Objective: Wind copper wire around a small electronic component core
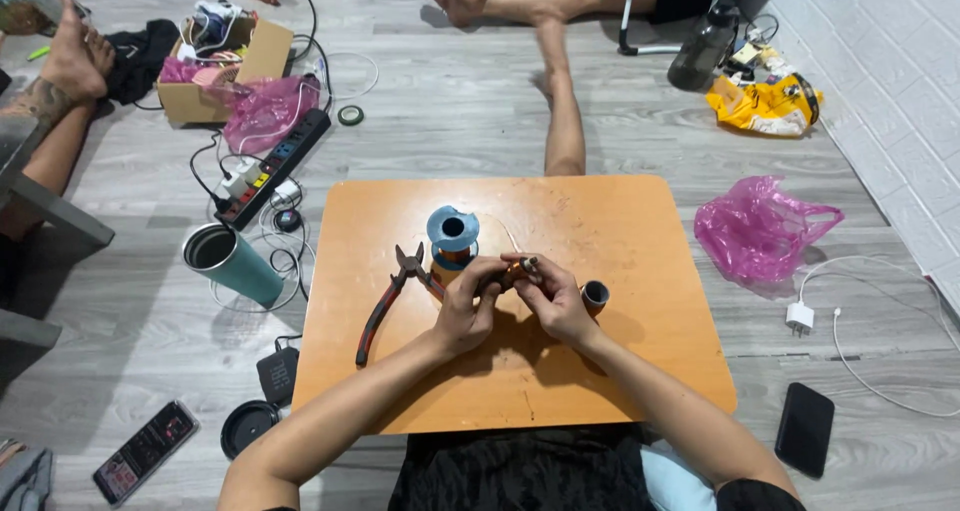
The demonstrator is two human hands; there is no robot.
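Note:
Over the small orange table, my left hand and my right hand meet and pinch a small copper-wound coil between the fingertips. A thin wire runs from it toward a blue spool of copper wire standing just behind my hands. Red-handled pliers lie on the table left of my left hand. A small grey tube sits by my right wrist.
On the grey wood floor lie a teal tumbler, a power strip, a cardboard box, pink plastic bags, a white charger, two phones and a yellow bag. Other people's legs rest beyond the table.

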